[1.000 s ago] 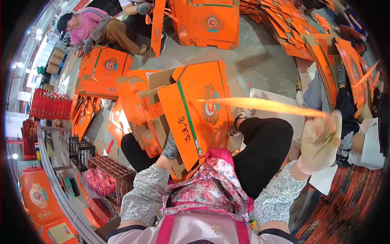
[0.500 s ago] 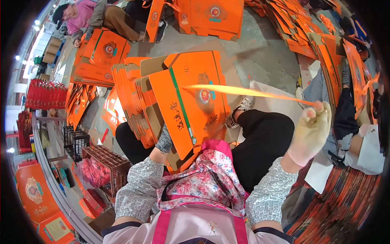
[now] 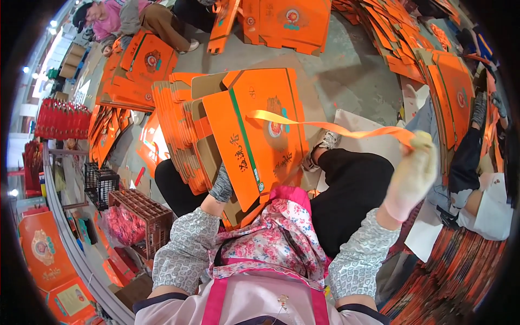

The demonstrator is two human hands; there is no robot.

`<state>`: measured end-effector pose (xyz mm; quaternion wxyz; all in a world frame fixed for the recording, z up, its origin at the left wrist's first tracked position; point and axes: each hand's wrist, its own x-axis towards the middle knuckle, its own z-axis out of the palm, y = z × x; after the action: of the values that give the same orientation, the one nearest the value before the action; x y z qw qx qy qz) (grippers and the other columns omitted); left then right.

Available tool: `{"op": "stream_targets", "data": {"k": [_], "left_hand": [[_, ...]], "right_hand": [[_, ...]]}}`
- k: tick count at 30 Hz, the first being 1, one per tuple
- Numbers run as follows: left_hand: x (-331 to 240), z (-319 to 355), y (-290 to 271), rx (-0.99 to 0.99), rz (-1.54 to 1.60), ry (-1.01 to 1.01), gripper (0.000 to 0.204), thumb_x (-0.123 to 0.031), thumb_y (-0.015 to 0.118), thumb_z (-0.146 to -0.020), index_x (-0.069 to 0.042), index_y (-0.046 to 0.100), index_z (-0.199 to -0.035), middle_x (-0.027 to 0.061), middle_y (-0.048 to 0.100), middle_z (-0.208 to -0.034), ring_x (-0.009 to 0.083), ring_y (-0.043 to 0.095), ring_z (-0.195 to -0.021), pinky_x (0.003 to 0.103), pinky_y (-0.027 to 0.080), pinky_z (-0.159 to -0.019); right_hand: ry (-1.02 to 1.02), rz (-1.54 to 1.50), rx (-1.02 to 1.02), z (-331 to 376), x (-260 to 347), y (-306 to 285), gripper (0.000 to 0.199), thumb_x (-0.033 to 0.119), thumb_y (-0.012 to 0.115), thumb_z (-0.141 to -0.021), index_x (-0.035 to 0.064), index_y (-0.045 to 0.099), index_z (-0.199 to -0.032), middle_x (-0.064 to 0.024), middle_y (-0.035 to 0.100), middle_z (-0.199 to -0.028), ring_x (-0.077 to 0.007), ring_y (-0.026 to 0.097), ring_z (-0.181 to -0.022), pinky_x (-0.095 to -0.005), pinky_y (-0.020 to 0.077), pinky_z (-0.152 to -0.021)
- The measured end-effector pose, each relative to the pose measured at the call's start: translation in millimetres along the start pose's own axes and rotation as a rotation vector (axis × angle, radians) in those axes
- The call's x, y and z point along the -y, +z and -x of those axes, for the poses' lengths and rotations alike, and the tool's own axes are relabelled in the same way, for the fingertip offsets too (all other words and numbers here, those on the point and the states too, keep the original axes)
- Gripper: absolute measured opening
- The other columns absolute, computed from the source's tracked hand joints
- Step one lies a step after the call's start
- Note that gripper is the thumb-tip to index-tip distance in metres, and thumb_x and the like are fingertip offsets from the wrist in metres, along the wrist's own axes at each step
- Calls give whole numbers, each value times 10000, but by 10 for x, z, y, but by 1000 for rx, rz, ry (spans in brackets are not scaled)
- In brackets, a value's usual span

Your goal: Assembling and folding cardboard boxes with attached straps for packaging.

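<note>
A flat orange carton [image 3: 260, 157] with a green stripe and dark printing leans upright between my knees, in front of a row of similar folded cartons [image 3: 176, 127]. My left hand [image 3: 221, 187], in a grey glove, reaches behind the carton's near left edge; its fingers are hidden there. At the right, above my knee, my right hand [image 3: 414, 168] in a pale glove is closed on the end of an orange ribbon [image 3: 336, 129]. The ribbon runs in a loose wave from that hand to the carton's face, where its other end meets the panel near the green stripe.
Brown crates [image 3: 142, 219] and a black crate [image 3: 101, 187] stand at the left, beside a metal rail [image 3: 59, 216]. Stacked orange cartons [image 3: 379, 38] lie at the far right. A co-worker in pink [image 3: 105, 24] sits at the far left; another person's legs [image 3: 466, 151] show at the right.
The ribbon has gone from nearly straight to a slack wave. My right hand has turned and shifted slightly left. My left hand stays behind the carton.
</note>
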<state>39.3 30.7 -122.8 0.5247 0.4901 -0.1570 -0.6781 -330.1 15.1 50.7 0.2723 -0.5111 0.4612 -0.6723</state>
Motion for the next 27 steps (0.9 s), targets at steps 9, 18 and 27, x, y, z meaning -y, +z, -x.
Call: {"op": "stream_targets", "data": {"k": [9, 18, 27], "left_hand": [[27, 40, 26, 32, -43, -2, 149, -112, 478, -919, -12, 565, -987, 44, 613, -859, 151, 596, -731, 275, 508, -583], [70, 146, 2, 63, -77, -10, 142, -105, 485, -915, -12, 568, -984, 41, 613, -857, 145, 592, -729, 272, 505, -584], [117, 123, 85, 83, -107, 4, 136, -98, 492, -911, -12, 570, -981, 38, 613, -855, 140, 589, -728, 270, 502, -585]], "right_hand": [[366, 165, 762, 827, -703, 1116, 221, 82, 522, -821, -10, 629, -991, -130, 650, -749, -188, 644, -696, -285, 493, -660], [254, 534, 902, 1385, -1003, 1372, 117, 117, 549, -809, 39, 626, -848, -208, 611, -742, -376, 604, -720, -439, 491, -651], [-35, 677, 952, 1373, -1010, 1417, 82, 113, 539, -767, 37, 570, -769, -168, 587, -654, -342, 591, -629, -426, 470, -595]]}}
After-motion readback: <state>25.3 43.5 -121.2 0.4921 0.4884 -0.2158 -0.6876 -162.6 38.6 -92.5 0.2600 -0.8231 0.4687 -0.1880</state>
